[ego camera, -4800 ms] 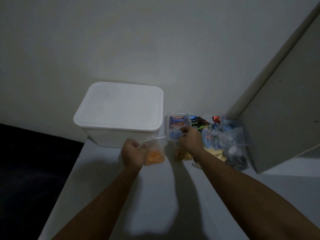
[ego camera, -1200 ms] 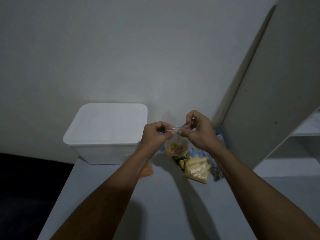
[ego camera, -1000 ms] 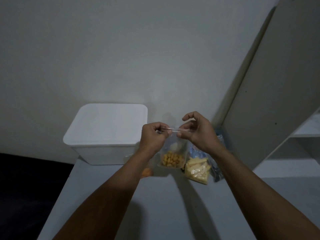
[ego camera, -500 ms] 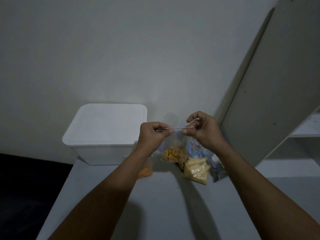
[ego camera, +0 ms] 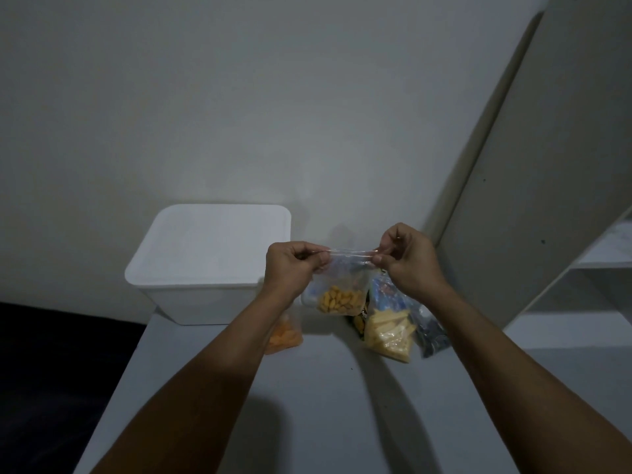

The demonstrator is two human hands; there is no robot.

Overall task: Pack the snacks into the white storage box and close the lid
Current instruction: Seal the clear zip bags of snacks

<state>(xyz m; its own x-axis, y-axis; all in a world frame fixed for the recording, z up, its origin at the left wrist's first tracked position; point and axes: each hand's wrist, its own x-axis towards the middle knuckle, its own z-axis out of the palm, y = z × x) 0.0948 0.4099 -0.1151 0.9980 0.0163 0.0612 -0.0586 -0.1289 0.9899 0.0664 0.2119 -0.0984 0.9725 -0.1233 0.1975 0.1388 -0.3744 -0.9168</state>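
Note:
I hold a clear zip bag of small yellow snacks in the air above the table. My left hand pinches the left end of its top strip and my right hand pinches the right end. The white storage box stands at the back left with its lid on. A bag of orange snacks lies under my left forearm. A bag of pale yellow sticks lies to the right, with a dark bag beside it and more packets partly hidden behind my hands.
The grey table ends at a dark drop on the left. A wall stands right behind the box. A tall pale cabinet panel leans across the right side, with white shelves beyond it.
The orange-snack bag that I held earlier now lies on the table. I have lifted the yellow-snack bag, and my right fingers have slid rightward along its top strip.

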